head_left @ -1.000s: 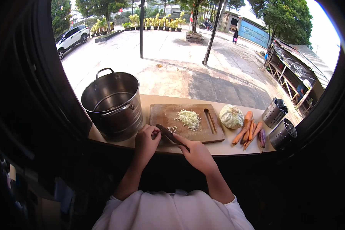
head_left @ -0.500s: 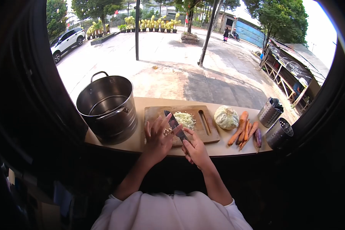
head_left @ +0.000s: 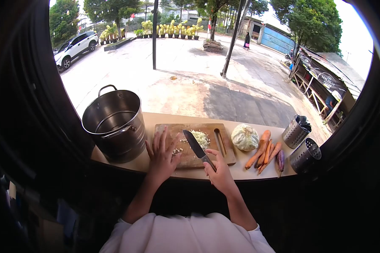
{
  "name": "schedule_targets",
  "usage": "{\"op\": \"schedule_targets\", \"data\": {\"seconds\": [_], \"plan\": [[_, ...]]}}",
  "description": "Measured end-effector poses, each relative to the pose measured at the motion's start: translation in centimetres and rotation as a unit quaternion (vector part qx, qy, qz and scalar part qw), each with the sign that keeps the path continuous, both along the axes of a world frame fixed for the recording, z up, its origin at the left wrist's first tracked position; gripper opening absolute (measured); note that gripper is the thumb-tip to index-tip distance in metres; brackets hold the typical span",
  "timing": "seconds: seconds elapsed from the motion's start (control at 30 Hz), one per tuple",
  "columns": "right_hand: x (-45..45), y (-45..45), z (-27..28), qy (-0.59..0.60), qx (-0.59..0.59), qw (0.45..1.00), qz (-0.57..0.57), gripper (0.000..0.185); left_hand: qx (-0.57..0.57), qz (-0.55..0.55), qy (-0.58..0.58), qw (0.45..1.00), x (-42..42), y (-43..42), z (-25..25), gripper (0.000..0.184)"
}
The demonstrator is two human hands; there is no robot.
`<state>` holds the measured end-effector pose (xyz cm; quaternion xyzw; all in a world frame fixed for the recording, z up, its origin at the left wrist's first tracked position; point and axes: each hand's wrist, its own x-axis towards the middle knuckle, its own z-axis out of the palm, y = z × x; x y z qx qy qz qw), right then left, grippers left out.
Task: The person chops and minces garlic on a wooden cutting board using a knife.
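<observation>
My right hand (head_left: 219,172) grips a kitchen knife (head_left: 195,145) by its handle, the blade pointing up and to the left over the wooden cutting board (head_left: 185,162). Finely chopped pale pieces (head_left: 200,138) lie heaped on the board behind the blade, and a few more bits sit to the left of it. Fingers spread, my left hand (head_left: 161,158) rests at the board's left side with nothing in it. Part of the heap is hidden by the knife.
A large steel pot (head_left: 114,145) stands left of the board. To the right are a cabbage (head_left: 245,137), several carrots (head_left: 259,149), a purple vegetable (head_left: 280,160) and two perforated steel holders (head_left: 306,156). The counter's front edge (head_left: 190,177) runs close to me.
My left hand has moved away from the knife blade, left and down to the board's side. The knife remains in my right hand. The view has shifted slightly.
</observation>
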<state>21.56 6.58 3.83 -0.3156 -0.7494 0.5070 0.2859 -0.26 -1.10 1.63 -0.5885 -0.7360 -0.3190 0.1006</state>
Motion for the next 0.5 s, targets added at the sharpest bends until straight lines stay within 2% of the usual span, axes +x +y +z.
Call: {"op": "schedule_targets", "data": {"seconds": [0.03,0.2,0.3,0.5], "plan": [[0.0,0.0,0.5,-0.023,0.05,0.998,-0.014,0.043,0.013,-0.018,-0.013,1.0,0.1,0.0,0.1,0.062],[-0.2,-0.4,2.0,-0.151,0.262,0.952,-0.053,0.037,0.031,-0.1,0.099,0.99,2.1,0.1,1.1,0.046],[0.3,0.3,1.8,-0.145,0.352,0.924,-0.029,0.037,0.033,-0.079,0.119,0.989,2.2,0.7,0.6,0.035],[1.8,0.7,2.3,-0.186,0.332,0.925,-0.02,0.04,0.028,-0.017,0.085,0.996,2.3,0.3,-0.1,0.03]]}}
